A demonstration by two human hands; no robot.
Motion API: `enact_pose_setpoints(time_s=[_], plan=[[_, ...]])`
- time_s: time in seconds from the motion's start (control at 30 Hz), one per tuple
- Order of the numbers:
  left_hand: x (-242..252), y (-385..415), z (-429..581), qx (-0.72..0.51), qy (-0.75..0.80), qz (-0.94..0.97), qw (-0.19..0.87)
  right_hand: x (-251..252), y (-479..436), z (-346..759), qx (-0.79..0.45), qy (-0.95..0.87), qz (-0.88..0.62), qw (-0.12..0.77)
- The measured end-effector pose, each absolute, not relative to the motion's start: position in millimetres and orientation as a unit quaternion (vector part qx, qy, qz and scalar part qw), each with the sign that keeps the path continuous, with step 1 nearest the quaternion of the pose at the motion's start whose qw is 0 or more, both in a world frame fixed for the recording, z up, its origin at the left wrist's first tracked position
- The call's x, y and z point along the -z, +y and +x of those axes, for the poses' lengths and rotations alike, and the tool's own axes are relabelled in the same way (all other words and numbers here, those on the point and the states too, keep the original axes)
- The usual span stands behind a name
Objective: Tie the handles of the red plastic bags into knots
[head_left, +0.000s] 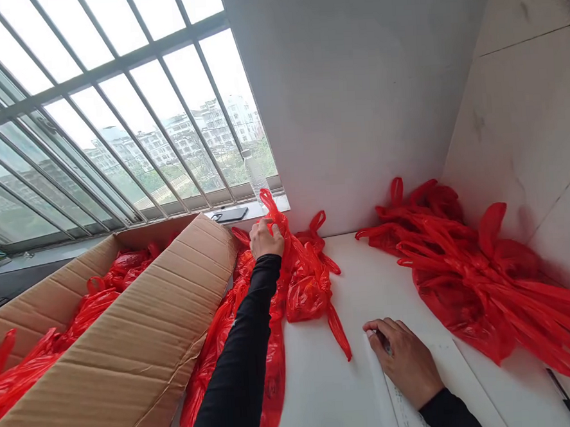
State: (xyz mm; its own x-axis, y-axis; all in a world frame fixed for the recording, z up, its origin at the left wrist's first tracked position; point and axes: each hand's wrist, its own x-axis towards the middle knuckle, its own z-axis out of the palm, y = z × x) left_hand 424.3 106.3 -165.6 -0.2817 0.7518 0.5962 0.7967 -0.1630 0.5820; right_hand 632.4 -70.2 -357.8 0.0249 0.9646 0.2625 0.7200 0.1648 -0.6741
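Note:
My left hand point(266, 238) reaches forward in a black sleeve and is closed on the handle of a red plastic bag point(287, 242) at the top of a heap of red bags point(271, 304) beside the box. My right hand point(404, 357) rests on the white table point(325, 391), fingers curled over the corner of a white printed sheet point(413, 412), with something small and dark under the fingertips.
An open cardboard box point(142, 338) holding more red bags point(101, 289) stands at the left under a barred window. A second heap of flattened red bags point(466, 267) lies at the right against the wall. A phone point(230, 214) lies on the sill. A dark pen-like object point(569, 402) lies at the right edge.

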Motion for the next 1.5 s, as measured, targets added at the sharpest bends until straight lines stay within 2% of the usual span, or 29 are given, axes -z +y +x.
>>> enact_pose_setpoints(time_s=[0.13,0.3,0.47,0.6,0.7,0.8,0.93,1.03,1.3,1.4,1.5], plan=[[161,102,395,0.431,-0.652,-0.624,0.017,356,-71,633,-0.163,-0.674,-0.621,0.365],[202,4,341,0.342,-0.675,-0.654,-0.006,354,-72,636,-0.166,-0.675,-0.622,0.361],[253,-87,322,0.175,-0.744,-0.644,0.002,359,-74,641,-0.166,-0.677,-0.628,0.345],[274,-108,333,0.038,-0.765,-0.642,0.044,360,-75,643,-0.17,-0.68,-0.626,0.341],[273,-106,339,0.003,-0.751,-0.659,0.043,360,-76,644,-0.182,-0.677,-0.624,0.344],[260,-103,343,0.05,-0.73,-0.682,0.015,359,-76,643,-0.191,-0.675,-0.622,0.346],[233,-88,359,0.215,-0.676,-0.704,-0.041,357,-75,641,-0.199,-0.672,-0.627,0.34],[211,-52,380,0.288,-0.621,-0.728,-0.043,355,-74,639,-0.203,-0.668,-0.63,0.341],[166,108,432,0.367,-0.624,-0.69,-0.013,354,-74,637,-0.227,-0.665,-0.623,0.344],[173,111,428,0.366,-0.612,-0.701,-0.019,354,-74,637,-0.232,-0.658,-0.627,0.347],[195,63,399,0.35,-0.6,-0.719,-0.008,353,-73,637,-0.229,-0.659,-0.627,0.346]])
